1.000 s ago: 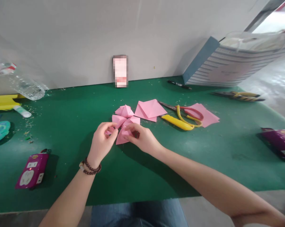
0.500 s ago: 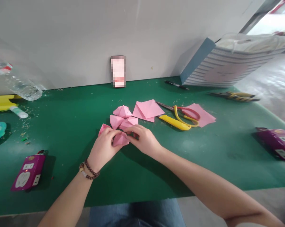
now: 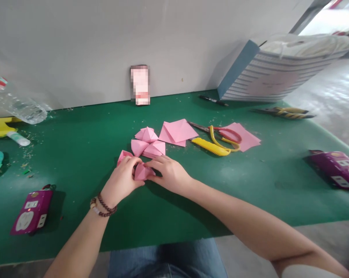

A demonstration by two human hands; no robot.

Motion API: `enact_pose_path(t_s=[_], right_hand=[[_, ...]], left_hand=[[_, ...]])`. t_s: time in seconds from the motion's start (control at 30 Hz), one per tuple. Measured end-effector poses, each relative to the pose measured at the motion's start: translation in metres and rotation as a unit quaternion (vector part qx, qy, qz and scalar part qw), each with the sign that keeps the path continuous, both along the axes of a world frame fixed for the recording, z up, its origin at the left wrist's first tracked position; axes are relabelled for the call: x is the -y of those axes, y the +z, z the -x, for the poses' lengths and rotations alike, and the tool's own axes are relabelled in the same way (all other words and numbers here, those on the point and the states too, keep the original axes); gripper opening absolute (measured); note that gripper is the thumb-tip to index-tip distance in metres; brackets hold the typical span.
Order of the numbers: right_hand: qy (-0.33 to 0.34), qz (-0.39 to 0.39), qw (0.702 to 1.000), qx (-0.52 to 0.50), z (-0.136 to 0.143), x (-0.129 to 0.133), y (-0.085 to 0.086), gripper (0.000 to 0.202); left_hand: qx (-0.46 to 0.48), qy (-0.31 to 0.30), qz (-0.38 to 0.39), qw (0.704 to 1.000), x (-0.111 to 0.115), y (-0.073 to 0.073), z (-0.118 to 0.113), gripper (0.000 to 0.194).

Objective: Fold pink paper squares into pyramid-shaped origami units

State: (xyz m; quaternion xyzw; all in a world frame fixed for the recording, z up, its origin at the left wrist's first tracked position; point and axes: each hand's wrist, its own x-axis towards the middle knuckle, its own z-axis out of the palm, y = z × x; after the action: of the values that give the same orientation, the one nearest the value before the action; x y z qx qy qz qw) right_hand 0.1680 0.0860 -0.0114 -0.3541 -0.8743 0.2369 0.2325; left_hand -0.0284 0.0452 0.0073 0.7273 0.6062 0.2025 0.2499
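Between both hands, low over the green table [image 3: 84,162], is a folded pink paper piece [image 3: 142,172]. My left hand [image 3: 122,178] is closed on its left side, thumb below and fingers above. From the right, my right hand [image 3: 170,172] pinches the same piece near its upper right edge. Just behind the hands lie several folded pink paper shapes [image 3: 148,143], touching one another. Another pink folded piece [image 3: 123,157] shows partly behind my left fingers. Flat pink paper squares [image 3: 178,131] lie to the right of the folded shapes.
Red-and-yellow-handled scissors [image 3: 221,135] and a yellow cutter [image 3: 210,147] lie beside more pink paper [image 3: 246,138]. Pliers [image 3: 284,112], a pen [image 3: 213,100] and a striped bag [image 3: 273,73] are behind right. Purple boxes [image 3: 34,211] flank both sides. A phone [image 3: 140,85] leans on the wall; a plastic bottle [image 3: 26,108] lies left.
The right fingers have shifted on the folded paper, now closer to the left hand. The paper has turned slightly. The whole view has moved a little.
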Motion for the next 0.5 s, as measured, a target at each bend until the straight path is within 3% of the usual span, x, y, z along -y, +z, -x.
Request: enact_pose_path(t_s=[0.17, 0.3, 0.4, 0.5], right_hand=[[-0.002, -0.04, 0.999, 0.022, 0.003, 0.003, -0.004, 0.022], [-0.006, -0.038, 0.999, 0.032, 0.003, 0.004, 0.001, 0.024], [-0.025, -0.05, 0.998, 0.02, -0.011, -0.012, 0.012, 0.026], [-0.106, -0.124, 0.983, 0.089, -0.043, -0.046, 0.022, 0.024]], left_hand=[[0.008, -0.004, 0.003, 1.0, 0.0, -0.002, 0.0, 0.059], [-0.041, -0.015, -0.062, 0.997, 0.002, 0.003, 0.0, 0.048], [-0.056, -0.018, -0.075, 0.995, 0.0, 0.003, -0.002, 0.038], [-0.071, 0.011, -0.094, 0.993, -0.003, 0.001, -0.004, 0.035]])
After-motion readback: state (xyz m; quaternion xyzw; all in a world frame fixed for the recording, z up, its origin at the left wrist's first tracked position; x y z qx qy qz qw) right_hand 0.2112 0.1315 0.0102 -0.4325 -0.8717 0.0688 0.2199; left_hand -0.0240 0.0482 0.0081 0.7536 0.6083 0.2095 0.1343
